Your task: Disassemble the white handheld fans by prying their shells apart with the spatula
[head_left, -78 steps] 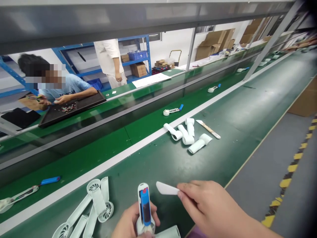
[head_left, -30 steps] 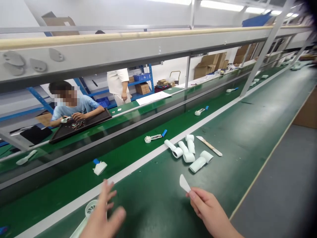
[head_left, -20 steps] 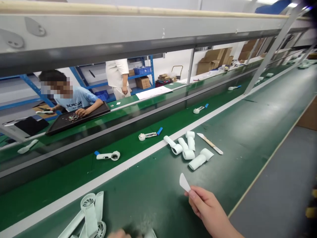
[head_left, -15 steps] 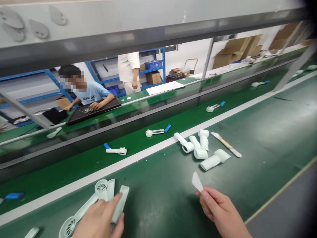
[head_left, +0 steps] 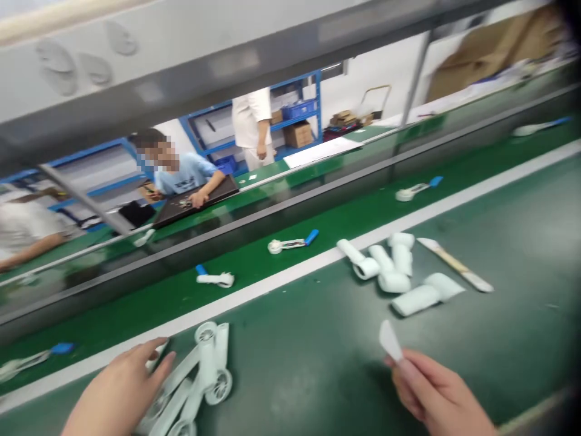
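My left hand [head_left: 120, 390] reaches over a heap of white plastic fan shells [head_left: 202, 375] at the near left of the green bench. Its fingertips touch the pile's left side, and whether they grip a piece is hidden. My right hand [head_left: 436, 396] is at the lower right, pinched shut on a small white plastic blade-shaped tool [head_left: 390, 340] that points up. The picture is blurred by motion.
Several white cylindrical housings [head_left: 394, 272] and a wooden-handled scraper [head_left: 456, 272] lie further right on the bench. Part-built fans with blue ends [head_left: 293, 242] ride the green conveyor belt [head_left: 136, 309] beyond a white stripe. A seated person [head_left: 181, 175] works at a black tray [head_left: 195, 203] opposite.
My left hand set the fan with the blue battery on the belt, then came back to the shell pile. The view has swung left. My right hand keeps hold of the white tool.
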Demonstrator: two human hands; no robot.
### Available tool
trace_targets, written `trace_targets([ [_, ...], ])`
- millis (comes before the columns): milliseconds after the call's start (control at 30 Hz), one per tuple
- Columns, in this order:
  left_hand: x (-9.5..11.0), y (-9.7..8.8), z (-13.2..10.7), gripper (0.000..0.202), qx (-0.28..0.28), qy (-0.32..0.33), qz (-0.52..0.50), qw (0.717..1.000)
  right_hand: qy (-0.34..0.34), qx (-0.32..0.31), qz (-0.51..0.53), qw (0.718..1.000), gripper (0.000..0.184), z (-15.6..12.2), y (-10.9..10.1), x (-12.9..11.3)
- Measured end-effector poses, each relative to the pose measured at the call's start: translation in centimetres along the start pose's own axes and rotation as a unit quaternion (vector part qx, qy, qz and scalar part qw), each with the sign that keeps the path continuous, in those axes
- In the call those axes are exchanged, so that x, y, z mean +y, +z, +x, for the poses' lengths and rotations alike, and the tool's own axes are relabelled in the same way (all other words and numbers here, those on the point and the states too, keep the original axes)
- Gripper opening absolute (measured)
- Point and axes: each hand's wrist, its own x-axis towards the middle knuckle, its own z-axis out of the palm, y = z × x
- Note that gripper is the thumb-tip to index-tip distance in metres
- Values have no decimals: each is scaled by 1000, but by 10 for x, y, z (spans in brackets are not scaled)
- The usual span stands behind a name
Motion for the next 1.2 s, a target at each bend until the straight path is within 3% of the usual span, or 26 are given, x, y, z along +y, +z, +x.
trace_targets([
  [67, 36, -1, 14, 49, 18, 56, -23, 998, -6, -32, 8, 999, 53, 0, 7, -14],
  [133, 89, -5, 24, 48, 32, 153, -54, 986, -14, -44, 16, 999, 55, 2, 12, -20],
  [233, 182, -14, 29, 37, 18, 346, -116, 931, -25, -35, 43, 998, 53, 6, 11, -10],
  [300, 241, -17, 33, 33, 2, 432, -148, 890, -26, -34, 80, 996, 53, 11, 9, 1],
  [433, 330, -7, 45, 53, 4, 464, -146, 874, -30, -41, 132, 990, 57, 20, 4, 13],
  [500, 356, 1, 50, 64, 3, 466, -128, 876, -47, -41, 133, 989, 60, 22, 2, 12],
  [567, 371, 6, 52, 62, -1, 463, -110, 879, -57, -37, 124, 990, 61, 22, 1, 9],
  [667, 370, 9, 48, 38, 0, 462, -89, 882, -49, -37, 132, 989, 60, 22, 2, 9],
  [733, 351, 12, 39, 21, -2, 470, -74, 880, -41, -43, 154, 986, 58, 21, 4, 11],
  [833, 298, 22, 18, 39, -22, 474, -61, 878, -44, -23, 139, 989, 55, 12, 4, 10],
  [933, 229, 38, -11, 59, -28, 465, -80, 881, -83, -7, -55, 995, 47, -4, -5, -3],
  [1000, 189, 47, -31, 62, -35, 463, -112, 879, -148, -30, -252, 956, 36, -11, -13, -16],
  [1067, 162, 55, -47, 54, -47, 447, -151, 881, -215, -78, -411, 883, 27, -12, -19, -26],
  [1200, 146, 72, -61, 36, -42, 379, -202, 902, -310, -145, -573, 745, 23, -9, -13, -28],
])
